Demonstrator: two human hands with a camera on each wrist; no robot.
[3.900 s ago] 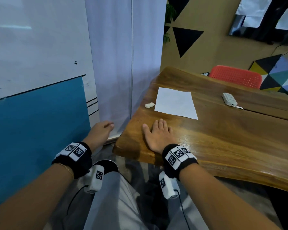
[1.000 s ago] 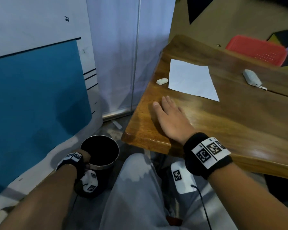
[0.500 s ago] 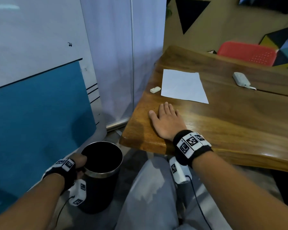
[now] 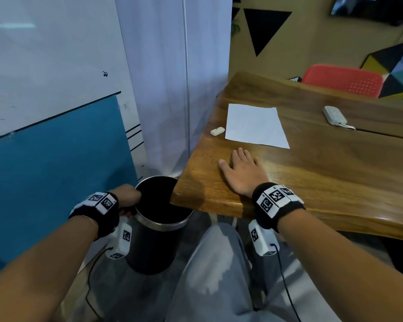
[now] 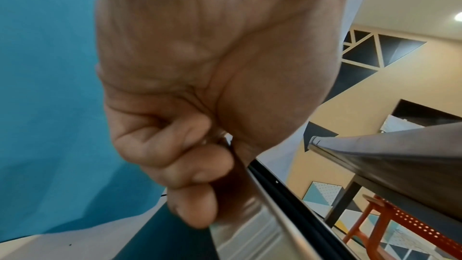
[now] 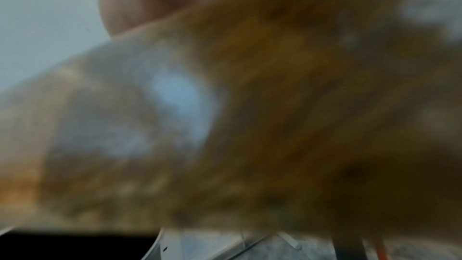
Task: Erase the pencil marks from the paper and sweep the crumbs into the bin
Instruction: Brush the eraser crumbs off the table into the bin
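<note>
Two hands were busy at once. The left hand (image 4: 127, 198) gripped the rim of the dark bin (image 4: 159, 231), fingers (image 5: 172, 169) curled over the metal lip with the thumb side inside it, seemingly to hold the mouth just below the corner of the wooden table (image 4: 312, 182) so crumbs pushed off the edge would drop in. The right hand (image 4: 243, 174) lay flat on the tabletop, fingers straight and close together, holding nothing; its wrist view was only blur. Just beyond those fingertips lay the white paper (image 4: 254, 125), any pencil marks too faint to make out, and beyond the thumb side, just beside the paper's edge, sat the eraser (image 4: 217, 131), untouched. Erasing looked not yet begun; the flat palm probably steadied the person while the bin was positioned
</note>
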